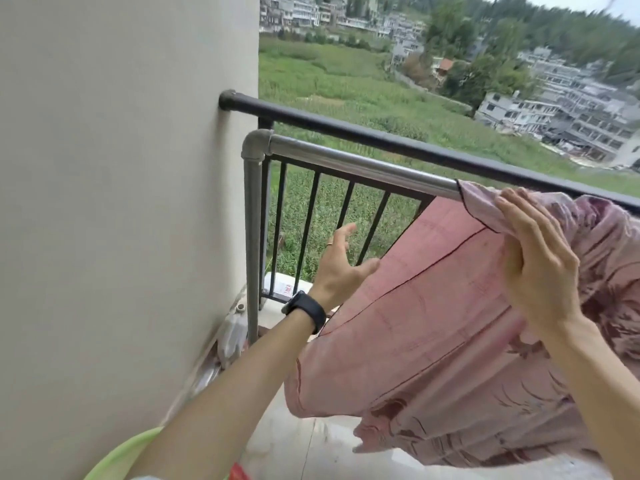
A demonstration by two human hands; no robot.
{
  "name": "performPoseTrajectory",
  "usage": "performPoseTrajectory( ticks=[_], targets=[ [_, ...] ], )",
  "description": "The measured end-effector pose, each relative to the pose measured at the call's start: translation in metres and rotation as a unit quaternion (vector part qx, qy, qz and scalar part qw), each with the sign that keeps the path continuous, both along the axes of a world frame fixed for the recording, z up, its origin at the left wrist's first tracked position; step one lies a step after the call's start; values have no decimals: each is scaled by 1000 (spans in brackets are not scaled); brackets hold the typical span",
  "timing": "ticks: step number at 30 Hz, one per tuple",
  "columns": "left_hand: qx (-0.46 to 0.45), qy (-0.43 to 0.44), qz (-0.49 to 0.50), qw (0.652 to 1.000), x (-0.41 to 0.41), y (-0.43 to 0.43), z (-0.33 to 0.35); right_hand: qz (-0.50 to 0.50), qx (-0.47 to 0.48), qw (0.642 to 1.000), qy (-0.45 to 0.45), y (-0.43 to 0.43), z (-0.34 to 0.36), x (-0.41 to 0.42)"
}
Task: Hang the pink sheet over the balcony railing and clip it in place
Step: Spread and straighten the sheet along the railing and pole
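Note:
The pink sheet (pixel 433 306) hangs from the silver inner rail (pixel 346 161) of the balcony railing, its corner draped over the rail at the right. My right hand (pixel 533 258) lies with straight fingers on the top fold of the sheet by the rail. Lower and to the left, my left hand (pixel 337 265), with a black watch on the wrist, is spread at the sheet's left edge in front of the bars. It holds nothing. No clip is in view.
A black outer rail (pixel 381 136) runs behind the silver one, both ending at the white wall (pixel 121 202) on the left. A plastic jug (pixel 232 334) stands in the floor corner. A green basin rim (pixel 121 455) shows at the bottom left.

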State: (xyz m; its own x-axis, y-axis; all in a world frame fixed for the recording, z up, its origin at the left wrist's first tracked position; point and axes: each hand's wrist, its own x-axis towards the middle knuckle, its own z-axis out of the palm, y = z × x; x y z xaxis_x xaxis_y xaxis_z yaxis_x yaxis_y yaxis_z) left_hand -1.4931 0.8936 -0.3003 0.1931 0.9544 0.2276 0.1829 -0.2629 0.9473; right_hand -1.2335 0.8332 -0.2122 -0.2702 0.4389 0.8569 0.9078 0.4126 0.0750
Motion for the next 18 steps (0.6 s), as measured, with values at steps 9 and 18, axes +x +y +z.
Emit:
performPoseTrajectory(
  ticks=[9,18],
  targets=[
    [-36,72,-152,985,69,-30,-38,-240,1,969,51,-51,-62,-10],
    [82,213,47,973,-27,-2,-101,-370,-209,881,211,-28,-115,-92]
  ],
)
